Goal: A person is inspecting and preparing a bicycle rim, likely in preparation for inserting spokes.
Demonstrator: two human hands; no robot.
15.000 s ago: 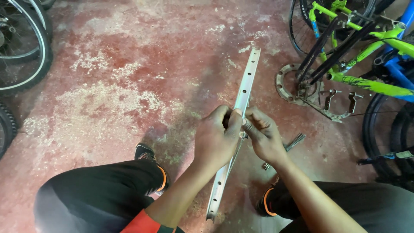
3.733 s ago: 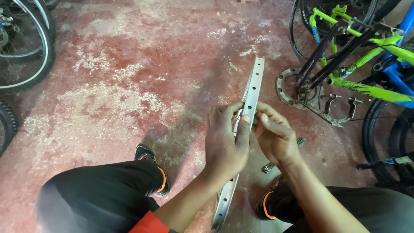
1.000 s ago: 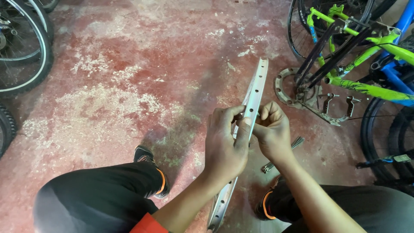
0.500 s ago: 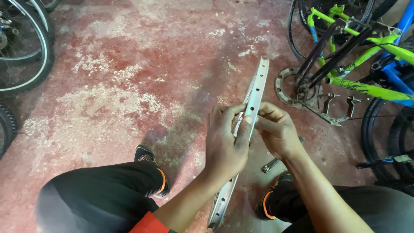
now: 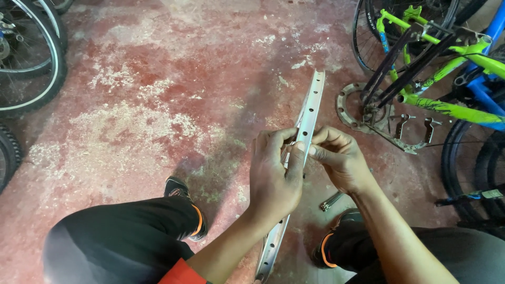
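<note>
- Kneeling legs in black trousers (image 5: 121,231) are seen nearest, with a black shoe with an orange edge (image 5: 184,202) on the left and another black and orange shoe (image 5: 331,247) on the right.
- Standing on edge between the knees, a silver bike rim (image 5: 310,108) is held; its near end is down by the trousers and its far end points up and away over the floor.
- The rim is gripped by the left hand (image 5: 273,179), with fingers wrapped round its middle from the left side.
- The right hand (image 5: 342,160) is pressed to the rim from the right, with its fingertips pinched at the rim's edge, close to the left thumb. What is pinched there is too small to be told.
- A small metal tool (image 5: 331,201) is lying on the red floor (image 5: 158,79), just right of the rim.
- Farther off on the right, a green bike frame (image 5: 447,108) is parked, with a toothed chain ring (image 5: 350,108) by it.
- Black bike tyres (image 5: 37,63) are seen far left.
</note>
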